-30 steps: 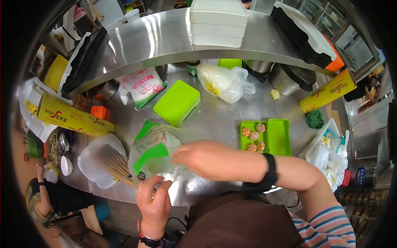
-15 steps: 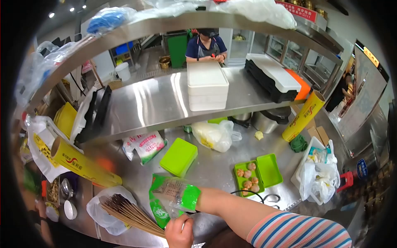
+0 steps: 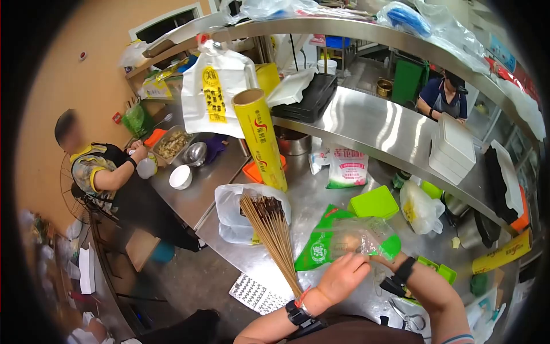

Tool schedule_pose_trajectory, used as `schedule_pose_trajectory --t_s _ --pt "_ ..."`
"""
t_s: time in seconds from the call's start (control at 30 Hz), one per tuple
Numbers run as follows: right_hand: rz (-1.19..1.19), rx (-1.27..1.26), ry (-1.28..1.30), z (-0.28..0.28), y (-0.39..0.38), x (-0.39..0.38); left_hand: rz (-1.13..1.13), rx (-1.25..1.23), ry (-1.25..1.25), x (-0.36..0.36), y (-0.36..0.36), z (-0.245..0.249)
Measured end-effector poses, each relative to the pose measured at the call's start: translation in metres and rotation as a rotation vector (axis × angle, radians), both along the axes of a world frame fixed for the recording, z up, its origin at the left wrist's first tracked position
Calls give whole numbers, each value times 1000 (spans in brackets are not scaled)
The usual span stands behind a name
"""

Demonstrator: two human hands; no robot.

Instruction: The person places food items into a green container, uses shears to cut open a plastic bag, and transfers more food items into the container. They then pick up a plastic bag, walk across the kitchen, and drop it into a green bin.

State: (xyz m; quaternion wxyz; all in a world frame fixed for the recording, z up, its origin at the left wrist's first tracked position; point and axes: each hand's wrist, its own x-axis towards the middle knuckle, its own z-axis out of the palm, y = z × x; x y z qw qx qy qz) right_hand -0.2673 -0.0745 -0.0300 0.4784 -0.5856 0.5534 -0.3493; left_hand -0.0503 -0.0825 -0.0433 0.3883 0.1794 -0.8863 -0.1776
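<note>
A green and clear plastic bag (image 3: 319, 247) lies above the steel counter. My right hand (image 3: 356, 243) is inside it, seen through the clear plastic; its fingers are too blurred to read. At the bag's mouth, close to my right wrist, my left hand (image 3: 344, 277) is closed with its fingers pinched on the bag's edge. To the left, a bundle of wooden skewers (image 3: 268, 226) with dark tips rests on a white plastic bag (image 3: 230, 215). A lime-green box (image 3: 375, 203) sits beyond the bag. My right forearm partly covers an open green container (image 3: 442, 270).
Metal scissors (image 3: 409, 317) lie near the front edge. A yellow roll (image 3: 259, 140) stands behind the skewers, and a pink-white packet (image 3: 347, 166) lies further back. A raised steel shelf (image 3: 366, 123) crosses behind. One co-worker (image 3: 109, 166) sits left; another (image 3: 444, 97) is beyond the shelf.
My view has swung left, bringing the seated co-worker into sight. My left hand has moved from below the bag to its mouth, and my right hand has gone further inside.
</note>
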Motion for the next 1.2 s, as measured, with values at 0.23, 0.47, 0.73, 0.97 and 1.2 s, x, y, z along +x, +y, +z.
schedule_pose_trajectory --t_s 0.23,0.47,0.73,0.97,1.2 --pt "-183 54 54 -12 3 14 169 -40 66 -10 -2 -6" --pt "-312 -162 -411 -4 82 14 275 427 95 1 15 7" --pt "-220 -429 49 5 139 10 70 480 70 -22 75 37" --pt "-180 -464 273 -13 144 11 -141 1104 298 -45 101 -23" --pt "-231 -289 401 -15 139 20 44 1381 558 -60 118 -45"
